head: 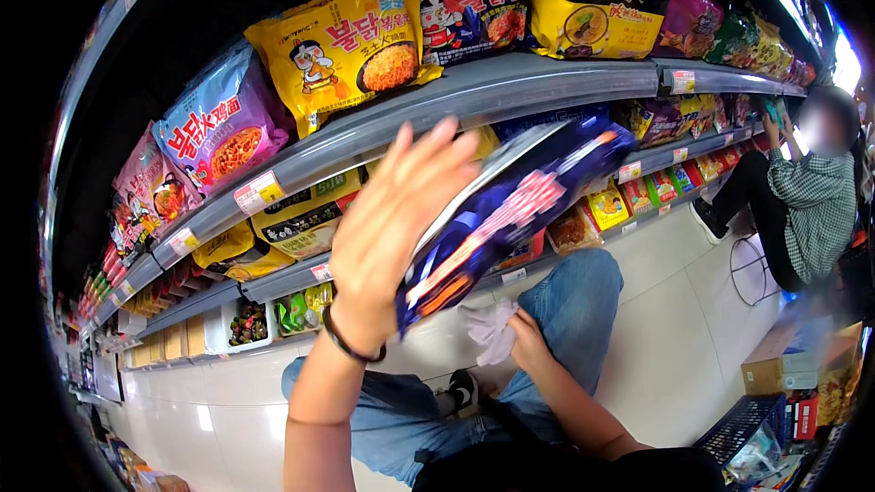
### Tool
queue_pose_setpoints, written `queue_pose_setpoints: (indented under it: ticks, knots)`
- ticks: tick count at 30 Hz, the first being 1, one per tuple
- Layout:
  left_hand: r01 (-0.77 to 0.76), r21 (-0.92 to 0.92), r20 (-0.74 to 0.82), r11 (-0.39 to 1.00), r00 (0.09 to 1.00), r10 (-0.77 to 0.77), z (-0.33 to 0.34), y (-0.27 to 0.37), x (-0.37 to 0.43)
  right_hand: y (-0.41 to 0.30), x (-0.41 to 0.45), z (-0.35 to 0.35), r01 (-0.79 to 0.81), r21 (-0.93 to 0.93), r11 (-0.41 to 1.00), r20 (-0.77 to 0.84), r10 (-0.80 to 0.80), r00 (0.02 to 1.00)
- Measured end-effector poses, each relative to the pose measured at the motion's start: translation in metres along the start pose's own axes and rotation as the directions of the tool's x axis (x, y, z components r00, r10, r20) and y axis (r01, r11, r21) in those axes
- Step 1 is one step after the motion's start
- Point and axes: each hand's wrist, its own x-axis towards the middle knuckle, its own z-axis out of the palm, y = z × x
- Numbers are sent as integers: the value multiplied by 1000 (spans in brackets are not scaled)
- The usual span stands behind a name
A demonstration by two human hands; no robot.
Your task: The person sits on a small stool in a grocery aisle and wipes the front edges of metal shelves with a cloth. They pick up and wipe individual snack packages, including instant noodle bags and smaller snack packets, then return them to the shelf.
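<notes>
My left hand [389, 219], with a dark band at the wrist, is raised in front of the shelves and grips the edge of a dark blue noodle packet [492, 219]. Hand and packet are blurred, and the thumb is hidden. The packet hangs tilted in the air before the lower shelf. Lower down, beside my bent knee, my right hand [530, 342] holds a crumpled whitish cloth [489, 331]. Above them, a yellow noodle packet [342, 48], another dark blue packet [472, 10] and a black-and-yellow packet [595, 3] stand on the upper shelf [533, 85].
Noodle packets [301, 219] fill part of the lower shelf. A white tray [219, 328] of small wrapped items stands at the bottom left. To the right sits a person in a checked shirt [813, 205], near a wire stand [752, 273], cardboard boxes [765, 365] and a dark blue basket [742, 424].
</notes>
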Motion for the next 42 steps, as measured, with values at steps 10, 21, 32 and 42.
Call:
queue_pose_setpoints:
  ticks: [10,21,32,42]
  knots:
    - [831,71,78,552,547,-833,5,24,-221,-161,-34,119,312,-297,903,63,-308,949]
    - [903,-221,147,368,403,-903,12,40,-226,-130,-22,198,840,-534,-97,736,-543,405]
    - [465,-845,282,-265,-33,-959,-14,34,-216,-156,30,120,238,-360,902,-201,-324,924]
    - [88,-900,427,-428,-34,-904,3,21,-238,-147,-21,215,649,-758,-64,643,-235,729]
